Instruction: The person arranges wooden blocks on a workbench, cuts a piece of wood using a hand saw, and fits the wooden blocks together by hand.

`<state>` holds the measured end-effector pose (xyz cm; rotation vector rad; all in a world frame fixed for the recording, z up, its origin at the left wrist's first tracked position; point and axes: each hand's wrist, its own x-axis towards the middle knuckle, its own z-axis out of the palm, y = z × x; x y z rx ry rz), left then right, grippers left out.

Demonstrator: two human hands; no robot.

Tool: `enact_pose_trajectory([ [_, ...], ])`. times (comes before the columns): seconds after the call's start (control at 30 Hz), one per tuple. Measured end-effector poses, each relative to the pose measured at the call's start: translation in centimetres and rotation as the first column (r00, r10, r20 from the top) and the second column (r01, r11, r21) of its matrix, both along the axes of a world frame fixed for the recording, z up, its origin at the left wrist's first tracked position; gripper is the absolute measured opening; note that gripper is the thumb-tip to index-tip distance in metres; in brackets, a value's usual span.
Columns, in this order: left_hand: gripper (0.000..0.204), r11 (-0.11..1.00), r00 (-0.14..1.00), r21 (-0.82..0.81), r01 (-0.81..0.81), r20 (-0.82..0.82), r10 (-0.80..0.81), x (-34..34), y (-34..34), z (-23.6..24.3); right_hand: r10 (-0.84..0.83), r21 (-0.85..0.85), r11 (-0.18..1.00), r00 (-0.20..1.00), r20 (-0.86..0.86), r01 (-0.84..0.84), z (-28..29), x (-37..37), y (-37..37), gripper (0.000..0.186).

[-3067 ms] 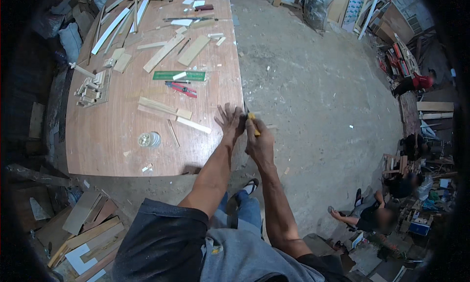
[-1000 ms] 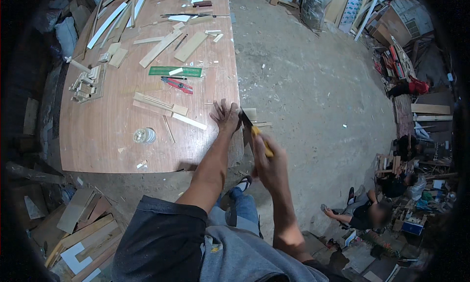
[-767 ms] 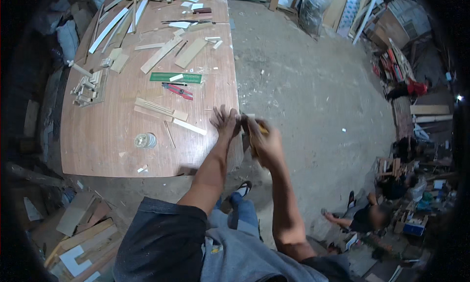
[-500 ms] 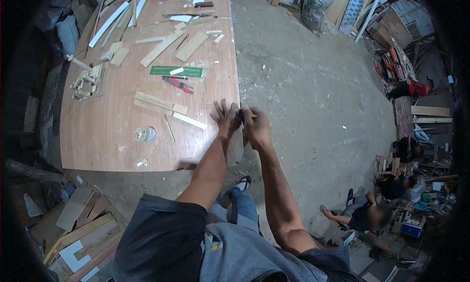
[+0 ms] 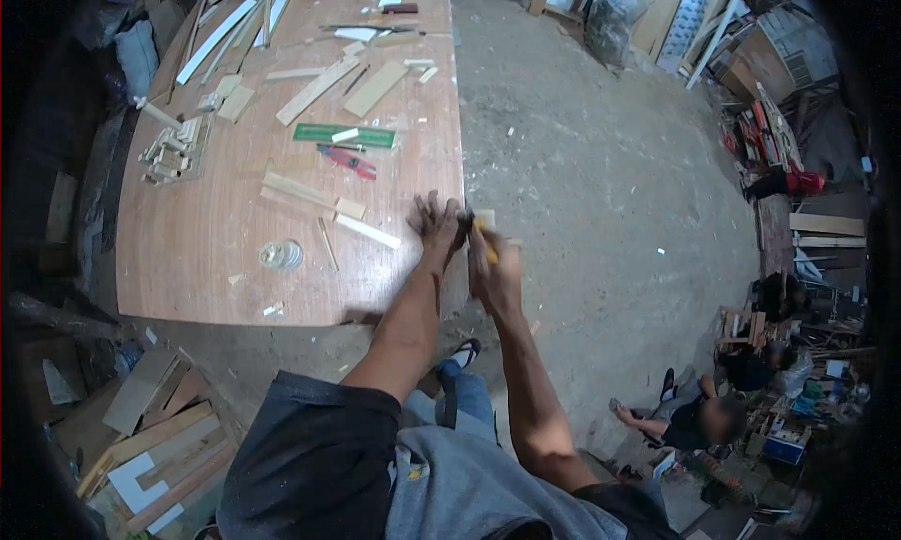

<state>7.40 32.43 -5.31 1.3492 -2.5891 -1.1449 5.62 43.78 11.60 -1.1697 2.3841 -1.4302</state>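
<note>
My left hand point(image 5: 436, 228) lies on the wooden tabletop point(image 5: 206, 287) at its right edge, fingers spread, thumb side close to the edge. My right hand point(image 5: 499, 277), just off that edge, is closed around a yellow-handled tool point(image 5: 487, 243) with a dark front end. The dark end meets the table edge beside my left thumb; its exact kind is too blurred to tell. A pale piece of wood point(image 5: 484, 218) shows just past the edge, behind the tool. Nearest my left hand on the table are a pale wood strip point(image 5: 368, 231) and red-handled pliers point(image 5: 349, 161).
A green ruler point(image 5: 319, 133), a glass jar point(image 5: 281, 255), a small wooden model point(image 5: 172, 153) and several wood strips lie on the table. Scrap boards point(image 5: 160, 446) lean at the lower left. A seated person point(image 5: 699, 418) is on the floor at the right.
My right hand has shifted slightly down and right, with more of the yellow handle showing. The pale wood past the edge has come into view. My left hand stays nearly in place.
</note>
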Motion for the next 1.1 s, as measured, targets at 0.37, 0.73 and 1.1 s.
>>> enact_pose_trajectory([
  [0.37,0.028,0.998,0.998,0.054,-0.045,0.034,0.044,-0.1,-0.3,-1.3,-0.093,0.164,0.985,0.953,0.288,0.047,1.7,2.0,2.1,0.031],
  [0.73,0.030,0.999,0.999,-0.004,-0.041,0.031,0.041,-0.2,0.0,-1.2,-0.044,0.039,0.998,0.995,0.089,0.040,1.4,3.5,3.8,0.034],
  [1.1,0.030,0.997,0.996,0.034,-0.064,0.059,0.062,0.0,-0.7,-0.2,-0.073,0.137,0.990,0.962,0.264,0.037,3.3,5.2,5.8,0.036],
])
